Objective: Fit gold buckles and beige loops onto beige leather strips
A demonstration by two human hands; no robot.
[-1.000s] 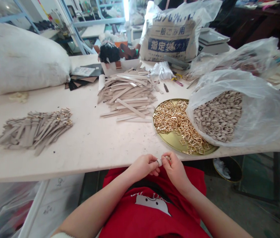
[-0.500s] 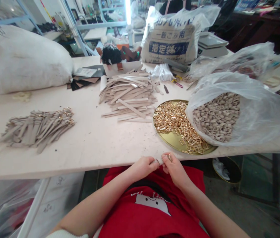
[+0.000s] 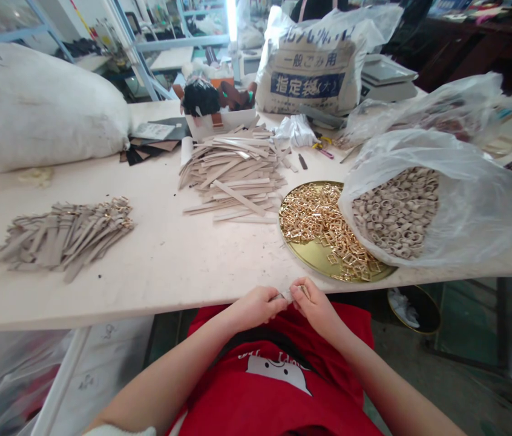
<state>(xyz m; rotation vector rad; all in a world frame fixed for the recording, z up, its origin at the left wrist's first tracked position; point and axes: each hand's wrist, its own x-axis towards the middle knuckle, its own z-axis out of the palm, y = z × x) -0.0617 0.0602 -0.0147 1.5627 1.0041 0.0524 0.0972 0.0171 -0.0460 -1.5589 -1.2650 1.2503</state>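
Bottom centre, over white table edge (image 3: 115,312): left hand (image 3: 256,306) and right hand (image 3: 316,307), fingers clenched, pinching small beige strip (image 3: 288,295) together; brass tray (image 3: 305,257) of gold buckles (image 3: 315,221) just beyond, to right.

A white plastic sack (image 3: 305,72) on the table's far side reads 一般ごみ用, then 指定袋(大) on a blue band; the top line is unreadable. A red T-shirt (image 3: 274,387) has white lettering, partly hidden, illegible.
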